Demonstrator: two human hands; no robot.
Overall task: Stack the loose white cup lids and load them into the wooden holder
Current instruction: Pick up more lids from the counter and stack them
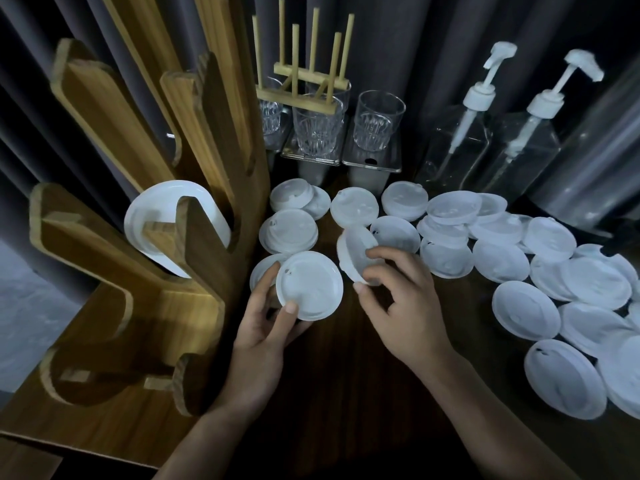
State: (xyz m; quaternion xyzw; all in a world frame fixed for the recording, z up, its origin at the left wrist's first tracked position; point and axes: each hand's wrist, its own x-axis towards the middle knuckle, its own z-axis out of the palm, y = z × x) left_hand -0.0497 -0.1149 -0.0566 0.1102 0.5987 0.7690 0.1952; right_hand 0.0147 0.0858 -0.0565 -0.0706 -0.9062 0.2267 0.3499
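My left hand (266, 323) grips a white cup lid (310, 285) by its lower edge, thumb on top, just above the dark table. My right hand (398, 299) pinches a small tilted stack of lids (358, 254) lifted off the table. Several loose white lids (502, 261) lie scattered over the table to the right and behind my hands. The wooden holder (145, 299) stands at the left, and a stack of lids (162, 216) lies in one of its slots.
Glass tumblers (317, 129) stand on metal trays at the back under a small wooden peg rack (304, 77). Two clear pump bottles (519, 140) and a large clear container (595, 150) stand at the back right. A curtain hangs behind.
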